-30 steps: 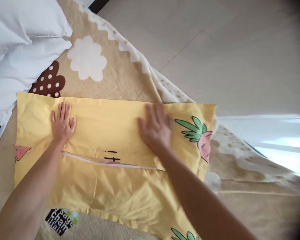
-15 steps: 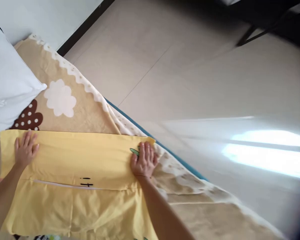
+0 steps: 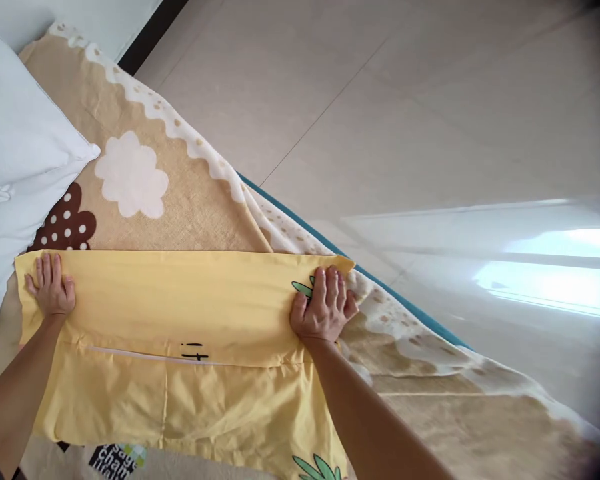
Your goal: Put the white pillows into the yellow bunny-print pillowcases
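Note:
A yellow cloth (image 3: pixel 180 300), partly folded over on itself, lies flat with a whitish strip along its middle seam. Black marks and green leaf prints show on it; it looks like a pillowcase. My left hand (image 3: pixel 53 287) rests on its left end, fingers spread, palm down. Near the right end my right hand (image 3: pixel 325 303) presses flat beside and partly over a green leaf print. Neither hand grasps anything. Below the fold, the lower part of the cloth is wrinkled.
A tan patterned blanket (image 3: pixel 200 193) with a scalloped white border lies under the cloth, over a teal edge (image 3: pixel 290 217). A white pillow (image 3: pixel 20 140) is at the left. Beyond is a tiled floor (image 3: pixel 380 120) with bright reflections; a wall (image 3: pixel 100 27) stands top left.
The view has shifted, so cloth and hands appear further right and more of the cloth's lower edge shows. Both hands stay flat on the cloth, the fingers slightly more spread.

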The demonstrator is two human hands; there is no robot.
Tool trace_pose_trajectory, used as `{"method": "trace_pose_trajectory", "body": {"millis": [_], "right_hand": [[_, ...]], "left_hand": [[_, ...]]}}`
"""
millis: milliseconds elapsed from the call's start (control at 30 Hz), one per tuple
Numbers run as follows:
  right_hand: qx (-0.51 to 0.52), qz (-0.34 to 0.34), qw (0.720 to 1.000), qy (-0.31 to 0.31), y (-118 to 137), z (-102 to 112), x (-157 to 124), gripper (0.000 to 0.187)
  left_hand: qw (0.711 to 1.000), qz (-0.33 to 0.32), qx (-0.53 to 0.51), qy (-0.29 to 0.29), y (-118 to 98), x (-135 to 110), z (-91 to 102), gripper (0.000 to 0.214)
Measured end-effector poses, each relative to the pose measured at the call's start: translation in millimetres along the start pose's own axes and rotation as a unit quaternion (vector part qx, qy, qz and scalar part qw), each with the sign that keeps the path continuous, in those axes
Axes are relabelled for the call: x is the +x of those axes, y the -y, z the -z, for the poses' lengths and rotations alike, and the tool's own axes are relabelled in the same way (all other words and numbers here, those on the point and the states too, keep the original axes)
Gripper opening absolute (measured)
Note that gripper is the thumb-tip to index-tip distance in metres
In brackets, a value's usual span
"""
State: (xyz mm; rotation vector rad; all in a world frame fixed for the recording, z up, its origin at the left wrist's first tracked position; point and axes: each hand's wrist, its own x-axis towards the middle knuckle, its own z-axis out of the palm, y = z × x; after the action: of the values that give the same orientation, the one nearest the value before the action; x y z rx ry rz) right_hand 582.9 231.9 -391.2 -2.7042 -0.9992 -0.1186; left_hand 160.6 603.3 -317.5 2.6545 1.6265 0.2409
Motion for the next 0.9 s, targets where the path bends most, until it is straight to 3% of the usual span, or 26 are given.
{"method": "trace_pose_trajectory", "body": {"millis": [367,600,900], "right_hand": [[0.017,0.003,1.000,0.013,4.7,3.5,-0.1,0.066],[0.006,-0.028,0.999,0.039,9.3,8.2,0.8,0.067],[-0.010,-0.002,1.000,0.025,2.7,6.6,-2.2,0.073]], "left_hand": [[1.000,0.000,0.006,0.011,0.2,1.9,-1.3,0.065],[1.000,0.003,-0.002,0.017,-0.1,3.6,0.4,0.066],[0.999,-0.037,-0.011,0.010,1.0,3.0,-0.4,0.062]]}}
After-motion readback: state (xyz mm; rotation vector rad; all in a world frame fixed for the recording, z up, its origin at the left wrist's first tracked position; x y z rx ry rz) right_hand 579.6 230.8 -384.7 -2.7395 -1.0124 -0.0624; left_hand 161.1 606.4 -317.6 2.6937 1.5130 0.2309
